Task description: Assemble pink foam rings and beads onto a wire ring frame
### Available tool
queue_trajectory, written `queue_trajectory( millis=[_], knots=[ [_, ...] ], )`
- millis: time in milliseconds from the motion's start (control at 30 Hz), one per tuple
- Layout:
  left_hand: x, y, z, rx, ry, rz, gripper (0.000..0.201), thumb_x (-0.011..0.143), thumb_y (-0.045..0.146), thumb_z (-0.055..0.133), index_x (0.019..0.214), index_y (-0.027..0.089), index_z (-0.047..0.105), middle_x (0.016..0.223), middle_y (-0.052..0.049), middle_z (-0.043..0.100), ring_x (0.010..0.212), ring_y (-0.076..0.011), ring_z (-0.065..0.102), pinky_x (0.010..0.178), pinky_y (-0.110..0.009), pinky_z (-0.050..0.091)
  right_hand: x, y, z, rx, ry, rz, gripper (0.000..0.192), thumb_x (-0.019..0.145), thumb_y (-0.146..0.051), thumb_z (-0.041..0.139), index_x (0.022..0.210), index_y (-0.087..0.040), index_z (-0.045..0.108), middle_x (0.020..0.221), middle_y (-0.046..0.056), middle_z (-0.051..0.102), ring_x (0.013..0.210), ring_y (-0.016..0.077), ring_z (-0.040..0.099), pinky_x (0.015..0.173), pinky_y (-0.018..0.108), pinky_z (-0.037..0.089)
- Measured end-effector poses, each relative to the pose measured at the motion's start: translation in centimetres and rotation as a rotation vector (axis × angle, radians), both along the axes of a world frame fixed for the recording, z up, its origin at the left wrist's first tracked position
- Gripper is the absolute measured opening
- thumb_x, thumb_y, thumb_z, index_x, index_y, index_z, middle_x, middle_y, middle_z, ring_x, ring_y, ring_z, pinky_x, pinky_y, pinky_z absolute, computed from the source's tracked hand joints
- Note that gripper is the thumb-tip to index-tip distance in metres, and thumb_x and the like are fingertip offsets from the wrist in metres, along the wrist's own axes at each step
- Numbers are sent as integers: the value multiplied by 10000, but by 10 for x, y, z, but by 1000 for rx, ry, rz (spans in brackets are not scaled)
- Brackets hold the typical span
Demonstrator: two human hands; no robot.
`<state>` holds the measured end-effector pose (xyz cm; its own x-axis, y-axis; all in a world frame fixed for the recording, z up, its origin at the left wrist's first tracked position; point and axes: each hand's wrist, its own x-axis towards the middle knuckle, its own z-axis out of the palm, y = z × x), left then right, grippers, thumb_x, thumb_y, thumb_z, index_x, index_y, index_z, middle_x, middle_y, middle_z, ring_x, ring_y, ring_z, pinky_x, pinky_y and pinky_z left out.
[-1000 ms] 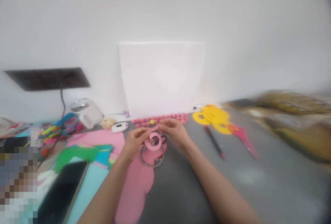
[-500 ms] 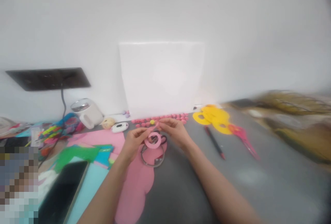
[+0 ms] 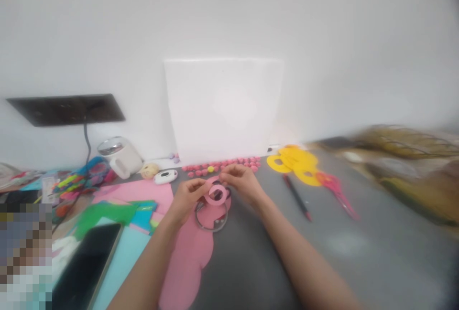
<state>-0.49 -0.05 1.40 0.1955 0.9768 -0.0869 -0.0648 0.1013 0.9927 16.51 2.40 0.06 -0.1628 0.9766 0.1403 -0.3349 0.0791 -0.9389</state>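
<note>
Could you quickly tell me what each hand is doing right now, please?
Left hand: closed, pinching the pink foam ring.
Right hand: closed, pinching the same ring's far edge.

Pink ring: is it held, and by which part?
Yes. Both hands hold the pink ring by its outer rim: left hand on its left edge, right hand on its upper right edge.

Both bare forearms reached forward from the bottom edge and converged toward the middle of the view. The left hand was curled, its thumb and fingertips pinched together and turned toward the right. The right hand sat slightly farther forward, its wrist bent and its fingers bunched in a pinch facing the left one. The two sets of fingertips were close together.
</note>
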Motion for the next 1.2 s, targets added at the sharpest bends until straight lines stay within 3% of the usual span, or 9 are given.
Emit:
queue_trajectory(
  millis=[100, 300, 467, 667, 800, 1067, 1200],
  knots=[
    [0, -1, 3, -27, -58, 3, 241, 646, 354, 724, 692, 123, 674, 637, -21, 611, 573, -112, 520, 530, -220, 415, 2, 2, -2, -34, 58, 26, 178, 596, -289, 768, 688, -170, 672, 619, -13, 655, 565, 91, 583, 608, 234, 486],
    [-5, 1, 2, -73, -236, -133, 132, 673, 252, 718, 718, 133, 682, 710, -44, 638, 680, -138, 563, 669, -265, 457, 2, 4, -7, -67, 128, 48, 252, 585, -304, 780, 779, -167, 695, 704, 29, 698, 666, 146, 647, 702, 298, 519],
    [-5, -1, 2, -95, -236, -148, 115, 675, 227, 722, 730, 131, 692, 736, -54, 647, 726, -148, 575, 725, -278, 454, 1, 3, -5, -43, 102, 4, 224, 585, -296, 780, 729, -174, 660, 628, -5, 664, 576, 122, 611, 619, 276, 506],
    [-3, -2, 5, -78, -249, -192, 126, 711, 218, 689, 630, 129, 652, 633, -24, 608, 647, -123, 562, 692, -262, 441, -1, 0, -2, -12, 62, -14, 223, 594, -289, 774, 633, -166, 593, 549, -41, 585, 514, 82, 532, 555, 232, 447],
    [-4, -1, 3, -83, -235, -201, 105, 723, 230, 679, 719, 125, 686, 739, -68, 663, 738, -166, 595, 756, -311, 451, -3, 0, -2, -38, 63, -36, 225, 584, -304, 776, 656, -164, 614, 642, -17, 631, 566, 94, 562, 573, 236, 460],
    [-4, 0, -1, -129, -281, -180, 133, 689, 237, 721, 759, 129, 690, 628, -15, 595, 589, -97, 522, 610, -223, 424, -1, 3, -6, -29, 79, -62, 253, 574, -308, 777, 621, -179, 565, 544, -41, 583, 498, 83, 534, 494, 210, 457],
    [-5, 2, -2, -157, -297, -158, 177, 636, 198, 761, 787, 127, 701, 686, -24, 627, 578, -85, 522, 610, -218, 421, -1, 3, -5, -34, 72, -84, 245, 552, -308, 791, 606, -169, 596, 567, -31, 597, 495, 82, 539, 520, 225, 478]
  ],
)
